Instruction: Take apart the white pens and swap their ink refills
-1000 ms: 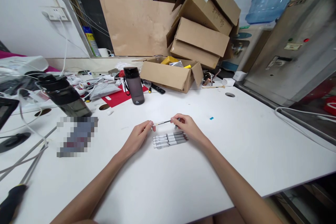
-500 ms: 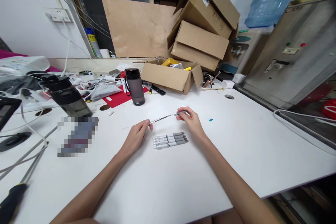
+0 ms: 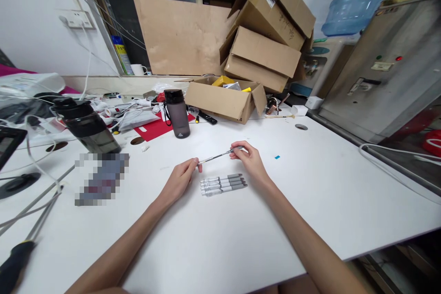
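Between my hands, above the white table [image 3: 220, 234], a thin pen refill [image 3: 215, 158] slants up to the right. My left hand [image 3: 181, 175] pinches its left end with thumb and fingers. A grey pen barrel piece [image 3: 237, 149] is pinched in the fingertips of my right hand [image 3: 250, 160]. The refill's right tip meets the end of this piece; how far it goes in is too small to tell. Just below my hands, several white and grey pens [image 3: 223, 184] lie side by side on the table, grey ends to the right.
A dark bottle [image 3: 178, 114] stands behind my hands, with an open cardboard box [image 3: 220, 99] beyond it. To the left are another bottle [image 3: 87, 124], cables and a screwdriver [image 3: 17, 262]. A small blue scrap [image 3: 277, 157] lies right of my right hand.
The gap between the refill and the grey barrel piece has closed. My left hand has shifted slightly right with the refill; my right hand has hardly moved.
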Demonstrator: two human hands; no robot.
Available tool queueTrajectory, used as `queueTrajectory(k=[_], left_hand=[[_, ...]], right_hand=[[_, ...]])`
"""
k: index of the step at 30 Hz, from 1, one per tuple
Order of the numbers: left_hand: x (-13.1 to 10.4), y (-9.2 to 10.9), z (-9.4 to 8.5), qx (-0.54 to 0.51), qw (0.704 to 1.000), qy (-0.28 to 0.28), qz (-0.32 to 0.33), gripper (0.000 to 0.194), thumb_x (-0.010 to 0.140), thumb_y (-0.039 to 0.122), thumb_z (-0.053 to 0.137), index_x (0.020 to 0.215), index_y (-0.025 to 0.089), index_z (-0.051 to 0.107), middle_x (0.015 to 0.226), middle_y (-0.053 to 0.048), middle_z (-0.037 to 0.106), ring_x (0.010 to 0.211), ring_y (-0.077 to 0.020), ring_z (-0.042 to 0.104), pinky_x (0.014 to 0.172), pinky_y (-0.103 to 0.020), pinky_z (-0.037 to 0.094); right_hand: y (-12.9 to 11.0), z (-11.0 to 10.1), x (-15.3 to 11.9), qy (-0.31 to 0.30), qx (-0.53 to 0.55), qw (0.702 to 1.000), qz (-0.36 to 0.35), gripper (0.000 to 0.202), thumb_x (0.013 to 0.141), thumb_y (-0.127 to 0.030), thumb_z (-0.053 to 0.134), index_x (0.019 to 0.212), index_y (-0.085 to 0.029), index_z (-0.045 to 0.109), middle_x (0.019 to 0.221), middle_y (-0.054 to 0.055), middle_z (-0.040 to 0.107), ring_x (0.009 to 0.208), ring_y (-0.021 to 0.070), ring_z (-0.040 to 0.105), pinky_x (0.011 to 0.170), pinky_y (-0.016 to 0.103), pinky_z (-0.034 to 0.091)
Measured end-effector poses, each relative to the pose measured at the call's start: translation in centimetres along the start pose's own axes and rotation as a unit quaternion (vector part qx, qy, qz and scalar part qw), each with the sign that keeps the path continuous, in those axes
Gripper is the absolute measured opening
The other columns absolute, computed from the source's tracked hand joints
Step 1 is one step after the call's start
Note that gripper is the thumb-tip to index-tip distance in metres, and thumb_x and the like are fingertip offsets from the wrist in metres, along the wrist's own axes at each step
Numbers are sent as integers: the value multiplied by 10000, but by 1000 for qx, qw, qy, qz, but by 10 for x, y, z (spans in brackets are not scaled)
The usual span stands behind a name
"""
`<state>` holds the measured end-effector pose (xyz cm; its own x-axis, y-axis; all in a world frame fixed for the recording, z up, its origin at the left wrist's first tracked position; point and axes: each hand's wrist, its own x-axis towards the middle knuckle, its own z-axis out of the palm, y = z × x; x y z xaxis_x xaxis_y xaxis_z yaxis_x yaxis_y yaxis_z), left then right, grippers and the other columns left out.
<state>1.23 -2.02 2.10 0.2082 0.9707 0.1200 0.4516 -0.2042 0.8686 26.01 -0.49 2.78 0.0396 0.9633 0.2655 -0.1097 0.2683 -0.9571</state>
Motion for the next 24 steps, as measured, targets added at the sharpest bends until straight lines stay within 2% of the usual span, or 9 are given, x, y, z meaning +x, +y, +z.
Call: queueTrajectory(k=[4,11,22,24], left_hand=[[-1,1,1,-4,1000,-17,-4,533,1010,610,360,818,198,639,591,46,386,556,-154,384,556,-266,295],[0,-2,5,-22,998,-50,-9,562,1006,633,351,817,196,652,588,52,347,557,-150,357,543,-253,285],[0,-3,3,-34,997,-72,-3,531,1017,606,366,829,197,648,595,53,343,559,-143,345,530,-244,276],[0,-2,3,-30,997,-76,1,531,1019,604,364,835,197,650,593,54,340,556,-142,345,528,-246,268]], right_hand=[[-2,5,-4,-17,-11,1000,12,270,782,-411,770,922,-202,673,919,41,708,796,192,718,773,337,587],[0,15,-11,-76,-18,997,-3,206,806,-349,756,918,-188,694,927,50,727,867,199,717,866,345,553],[-8,11,-13,-123,-72,990,-12,187,822,-336,741,934,-189,711,1001,44,716,882,171,683,832,302,533],[-6,12,-14,-123,-71,990,-6,210,830,-366,737,940,-191,698,952,38,712,844,172,696,805,302,535]])
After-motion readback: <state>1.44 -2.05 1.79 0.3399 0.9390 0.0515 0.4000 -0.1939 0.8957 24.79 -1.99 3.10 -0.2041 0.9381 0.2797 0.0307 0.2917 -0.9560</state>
